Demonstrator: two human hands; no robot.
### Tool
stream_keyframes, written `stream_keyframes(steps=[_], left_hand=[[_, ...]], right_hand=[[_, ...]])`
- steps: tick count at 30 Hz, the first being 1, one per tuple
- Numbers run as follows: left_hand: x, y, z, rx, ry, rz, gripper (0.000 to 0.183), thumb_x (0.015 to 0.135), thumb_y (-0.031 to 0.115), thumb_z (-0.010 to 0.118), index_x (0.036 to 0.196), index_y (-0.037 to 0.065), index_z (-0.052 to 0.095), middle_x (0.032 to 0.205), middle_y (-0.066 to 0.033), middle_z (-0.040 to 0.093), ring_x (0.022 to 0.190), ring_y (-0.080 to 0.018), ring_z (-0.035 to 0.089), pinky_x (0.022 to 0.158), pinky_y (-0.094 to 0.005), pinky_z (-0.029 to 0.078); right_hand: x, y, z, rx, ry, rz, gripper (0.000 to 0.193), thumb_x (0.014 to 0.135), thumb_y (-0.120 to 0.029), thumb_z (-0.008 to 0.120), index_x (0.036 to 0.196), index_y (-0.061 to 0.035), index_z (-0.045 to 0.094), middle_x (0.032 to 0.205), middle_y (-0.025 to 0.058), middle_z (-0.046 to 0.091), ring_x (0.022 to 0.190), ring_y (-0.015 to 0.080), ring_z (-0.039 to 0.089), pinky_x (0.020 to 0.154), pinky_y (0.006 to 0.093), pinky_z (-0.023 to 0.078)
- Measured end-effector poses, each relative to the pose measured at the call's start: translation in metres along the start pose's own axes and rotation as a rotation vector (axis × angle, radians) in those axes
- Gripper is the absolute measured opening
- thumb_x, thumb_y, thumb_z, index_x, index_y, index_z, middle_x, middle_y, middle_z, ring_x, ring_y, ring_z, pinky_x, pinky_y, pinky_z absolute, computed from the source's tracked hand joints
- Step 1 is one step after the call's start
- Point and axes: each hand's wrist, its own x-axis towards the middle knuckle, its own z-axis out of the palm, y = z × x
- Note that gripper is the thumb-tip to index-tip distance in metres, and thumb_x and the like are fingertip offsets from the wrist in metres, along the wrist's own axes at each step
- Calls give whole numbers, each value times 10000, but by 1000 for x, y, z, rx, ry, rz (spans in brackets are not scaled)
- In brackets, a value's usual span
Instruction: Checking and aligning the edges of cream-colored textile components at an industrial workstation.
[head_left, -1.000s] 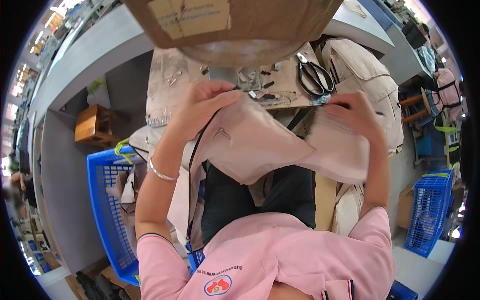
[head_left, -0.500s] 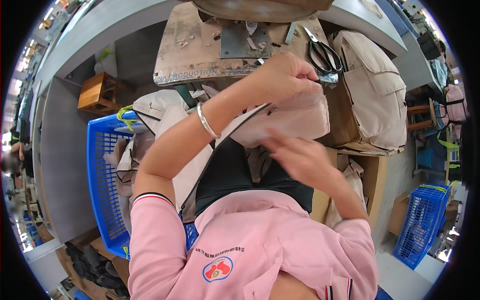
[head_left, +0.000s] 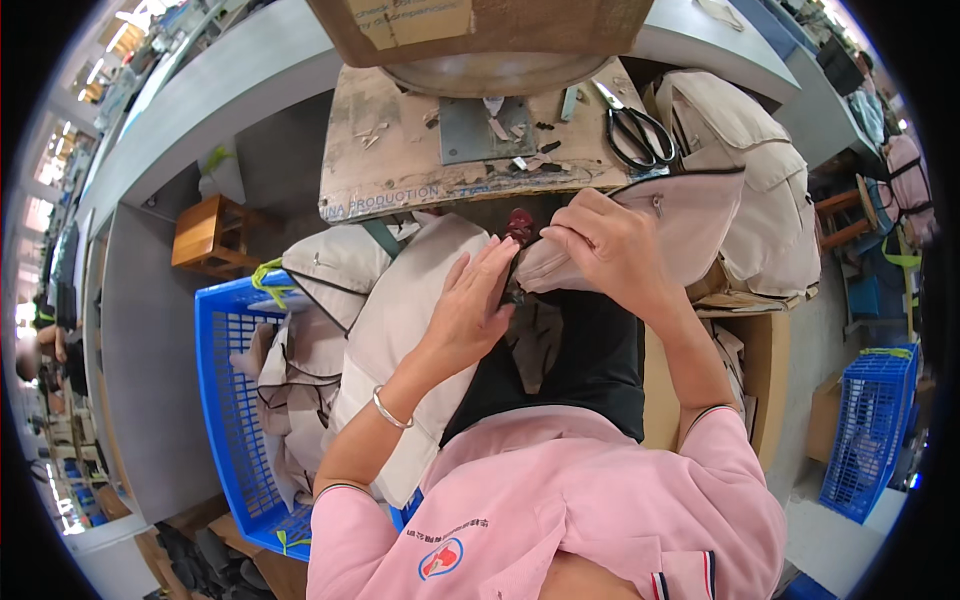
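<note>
My right hand [head_left: 612,250] is closed, its fingers pinching the edge of a beige bag panel [head_left: 690,205] with dark edging and a zipper, which spreads away to the right. My left hand [head_left: 470,310] has its fingers stretched out and thumb apart, beside another beige bag piece [head_left: 400,350] draped over my left leg. Just past the left fingertips shows a small dark red thing [head_left: 519,226], too unclear to name. Black-handled scissors [head_left: 640,137] lie at the right of the worn board [head_left: 385,165] in front of me.
On the board are fabric scraps and a grey metal plate [head_left: 470,145], with a cardboard box [head_left: 540,35] above. To the left is a blue basket [head_left: 235,400] of beige pieces; to the right, a beige backpack [head_left: 740,150] and a carton [head_left: 765,380]. A wooden stool [head_left: 205,235] stands far left.
The left hand has come down and back from the fabric's far edge, its fingers now stretched out. The right hand has moved up and pinches the bag panel, which has shifted right.
</note>
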Motion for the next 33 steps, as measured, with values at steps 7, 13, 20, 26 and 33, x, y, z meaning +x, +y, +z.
stream_keyframes(steps=[7,13,20,26,33], left_hand=[[57,-6,-22,-506,-106,-254,310,973,9,535,1278,5,592,1065,-89,698,1045,-175,645,1059,-336,430],[102,-29,-63,-750,-208,-364,193,1031,175,551,1108,7,607,920,-43,684,880,-100,637,808,-244,510],[138,-45,-67,-864,-46,-482,171,993,180,611,1019,21,669,891,10,676,793,-48,617,734,-195,485],[152,-60,-65,-874,26,-540,185,951,148,664,1031,-13,704,920,5,696,812,-54,623,730,-208,487],[158,-55,-70,-877,135,-544,251,896,75,683,1116,-45,696,1101,-83,709,1006,-140,653,888,-265,495]], right_hand=[[28,21,-23,-15,122,8,84,827,-91,736,886,-35,713,803,75,632,662,266,614,610,330,490],[59,40,-28,148,52,156,129,839,-121,718,920,-20,722,812,104,632,683,287,617,618,357,479],[87,76,-2,240,78,196,156,862,-114,723,962,5,730,787,103,678,646,163,623,619,303,480],[101,86,3,203,55,266,187,833,-171,730,928,-11,750,747,164,684,629,273,647,605,342,492],[104,90,4,248,54,309,180,831,-142,737,956,-13,751,761,156,698,641,230,670,609,323,500]])
